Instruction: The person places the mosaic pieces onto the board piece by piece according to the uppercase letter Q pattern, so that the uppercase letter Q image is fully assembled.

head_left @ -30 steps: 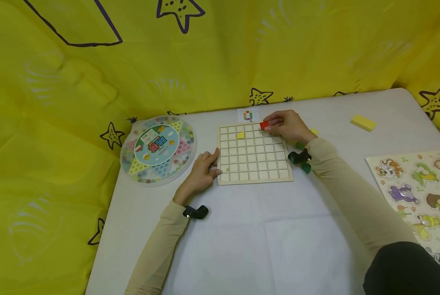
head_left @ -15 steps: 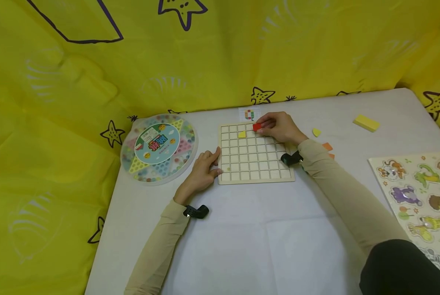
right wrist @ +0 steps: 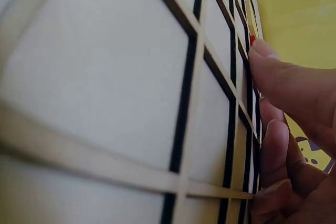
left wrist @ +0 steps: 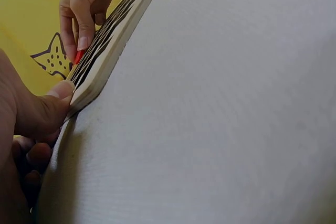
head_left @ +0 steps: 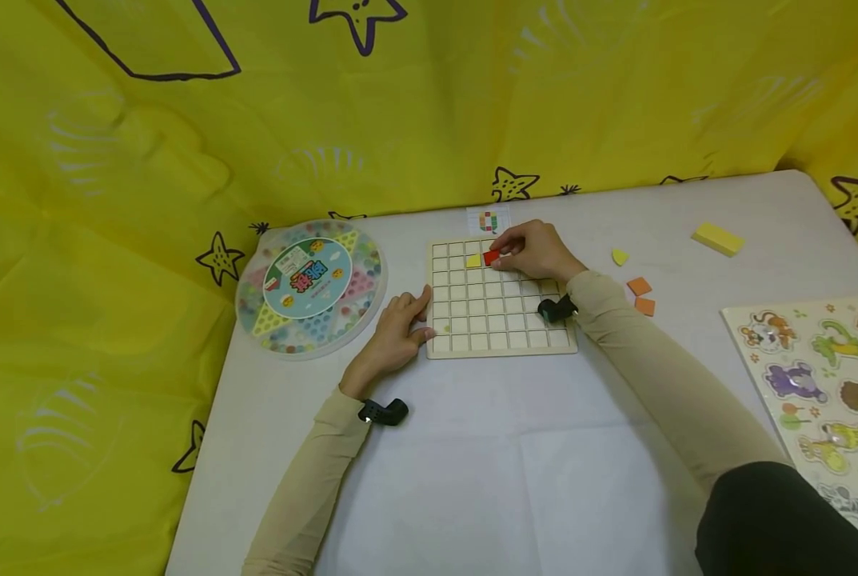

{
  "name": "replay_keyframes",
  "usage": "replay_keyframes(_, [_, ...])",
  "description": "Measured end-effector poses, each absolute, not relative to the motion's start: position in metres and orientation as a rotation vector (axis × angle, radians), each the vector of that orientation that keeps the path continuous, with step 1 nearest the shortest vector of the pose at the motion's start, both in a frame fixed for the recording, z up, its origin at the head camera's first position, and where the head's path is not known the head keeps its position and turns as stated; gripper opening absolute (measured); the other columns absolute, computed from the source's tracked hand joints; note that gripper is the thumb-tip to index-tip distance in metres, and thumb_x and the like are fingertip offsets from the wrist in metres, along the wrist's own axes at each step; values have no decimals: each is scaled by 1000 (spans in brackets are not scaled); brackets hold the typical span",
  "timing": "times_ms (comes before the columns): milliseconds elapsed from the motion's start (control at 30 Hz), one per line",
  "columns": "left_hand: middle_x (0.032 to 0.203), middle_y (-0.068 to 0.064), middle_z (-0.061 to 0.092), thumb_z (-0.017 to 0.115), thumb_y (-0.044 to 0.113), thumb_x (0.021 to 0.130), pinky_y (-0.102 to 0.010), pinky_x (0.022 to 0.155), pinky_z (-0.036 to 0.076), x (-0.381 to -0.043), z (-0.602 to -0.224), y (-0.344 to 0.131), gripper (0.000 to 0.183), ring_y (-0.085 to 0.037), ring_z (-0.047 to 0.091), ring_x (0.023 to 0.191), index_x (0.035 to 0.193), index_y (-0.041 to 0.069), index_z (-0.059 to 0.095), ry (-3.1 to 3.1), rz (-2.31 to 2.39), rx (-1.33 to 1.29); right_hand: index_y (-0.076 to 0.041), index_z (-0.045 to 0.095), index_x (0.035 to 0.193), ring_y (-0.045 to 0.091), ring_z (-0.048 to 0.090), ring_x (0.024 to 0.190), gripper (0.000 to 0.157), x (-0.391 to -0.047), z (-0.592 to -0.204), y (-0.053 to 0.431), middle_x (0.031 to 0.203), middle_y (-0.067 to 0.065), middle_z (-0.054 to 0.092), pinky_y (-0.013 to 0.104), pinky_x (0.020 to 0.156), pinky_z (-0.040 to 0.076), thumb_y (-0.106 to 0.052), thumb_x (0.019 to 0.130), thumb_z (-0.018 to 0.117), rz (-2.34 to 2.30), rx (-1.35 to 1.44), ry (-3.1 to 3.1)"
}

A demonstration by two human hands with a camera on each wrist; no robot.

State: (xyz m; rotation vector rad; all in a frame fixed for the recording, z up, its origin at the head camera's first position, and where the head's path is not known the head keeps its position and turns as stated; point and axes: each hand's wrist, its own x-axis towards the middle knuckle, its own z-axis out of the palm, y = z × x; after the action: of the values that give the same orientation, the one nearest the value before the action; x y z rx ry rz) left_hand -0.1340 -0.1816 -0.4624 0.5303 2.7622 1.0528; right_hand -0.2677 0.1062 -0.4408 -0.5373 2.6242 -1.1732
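Note:
A wooden grid board (head_left: 500,314) lies flat on the white table. At its left edge rests my left hand (head_left: 394,340), thumb and forefinger touching the rim; in the left wrist view the thumb (left wrist: 62,90) lies over a corner. Over the upper rows, my right hand (head_left: 540,250) pinches a small red square tile (head_left: 490,258) between thumb and forefinger. The tile is slightly tilted, just right of a yellow tile (head_left: 473,261) sitting in the grid. In the right wrist view only a sliver of the red tile (right wrist: 252,40) shows beside the thumb.
Behind the board lies a small pattern card (head_left: 489,221). To the right are a yellow piece (head_left: 619,257), two orange tiles (head_left: 640,286), a yellow block (head_left: 718,239) and an animal puzzle board (head_left: 824,376). A round game box (head_left: 309,290) stands at left. A yellow curtain (head_left: 429,112) hangs behind.
My right hand has carried the red tile left and slightly down, from the board's upper edge to beside the yellow tile. The orange tiles have come into view. My left hand stays put.

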Motion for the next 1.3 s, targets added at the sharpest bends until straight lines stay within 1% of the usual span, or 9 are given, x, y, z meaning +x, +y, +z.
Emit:
replay_keyframes(167, [103, -12, 54, 70, 8, 99, -35, 88, 25, -135, -463, -181, 74, -23, 36, 91, 163, -2, 34, 2765, 1057, 525, -6, 83, 113, 20, 62, 90, 30, -269, -440, 106, 109, 15, 78, 29, 78, 46, -23, 89, 87, -1171, -486, 2597])
replay_keyframes(367, [103, -11, 53, 70, 10, 99, -35, 89, 25, -135, -463, -180, 74, -23, 36, 92, 163, -1, 33, 2759, 1059, 520, -7, 84, 113, 19, 62, 90, 31, -268, -438, 106, 110, 15, 79, 31, 78, 45, -24, 87, 89, -1196, -423, 2565])
replay_keyframes(600, [102, -11, 54, 70, 11, 98, -35, 88, 25, -136, -465, -181, 75, -22, 36, 91, 163, -1, 34, 2767, 1058, 531, -7, 82, 119, 22, 63, 97, 38, -268, -437, 107, 116, 16, 78, 30, 79, 46, -25, 87, 89, -1186, -440, 2556])
replay_keyframes(667, [102, -10, 54, 70, 11, 98, -35, 88, 25, -135, -464, -181, 75, -23, 37, 91, 163, -2, 34, 2774, 1052, 535, -8, 82, 120, 22, 63, 98, 37, -268, -438, 108, 117, 15, 78, 30, 80, 46, -25, 88, 89, -1188, -449, 2552])
replay_keyframes(833, [102, -10, 54, 71, 11, 99, -35, 88, 25, -135, -465, -181, 74, -23, 37, 91, 162, -2, 34, 2782, 1048, 544, -8, 83, 118, 22, 62, 96, 32, -268, -439, 106, 118, 16, 77, 30, 79, 45, -22, 90, 87, -1180, -440, 2553])
replay_keyframes(1067, [102, -10, 54, 71, 11, 99, -35, 88, 25, -134, -463, -181, 75, -23, 37, 91, 162, -2, 34, 2780, 1056, 540, -7, 82, 118, 22, 64, 95, 34, -268, -437, 107, 113, 15, 78, 29, 79, 47, -24, 89, 87, -1168, -471, 2548])
replay_keyframes(1300, [102, -10, 55, 71, 10, 98, -35, 88, 25, -135, -465, -181, 75, -23, 38, 92, 162, -2, 35, 2790, 1055, 544, -6, 79, 125, 22, 66, 98, 38, -266, -434, 122, 113, 16, 78, 26, 81, 49, -23, 91, 85, -1199, -498, 2549])
